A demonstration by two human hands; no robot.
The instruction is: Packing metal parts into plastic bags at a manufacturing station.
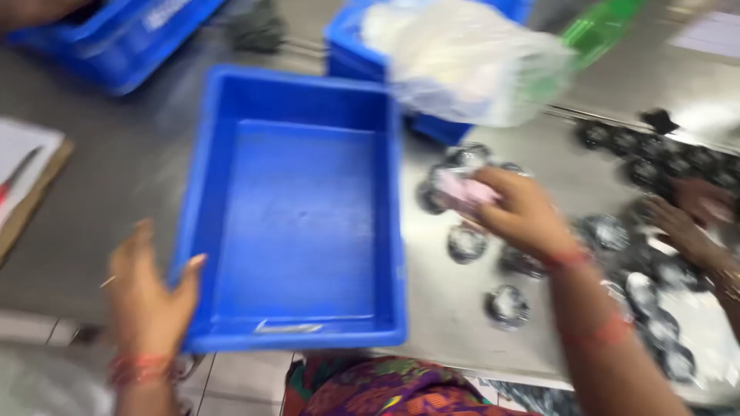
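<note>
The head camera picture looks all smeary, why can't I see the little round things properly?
In the head view, motion blur smears everything: the round black parts are fuzzy blobs, the right hand and the pink thing it grips look streaked, the left hand on the blue tray has soft edges. Glare whitens the metal table at upper right.

Bare forearms, red thread bands at both wrists, a bright purple, green and orange patterned garment below
</note>
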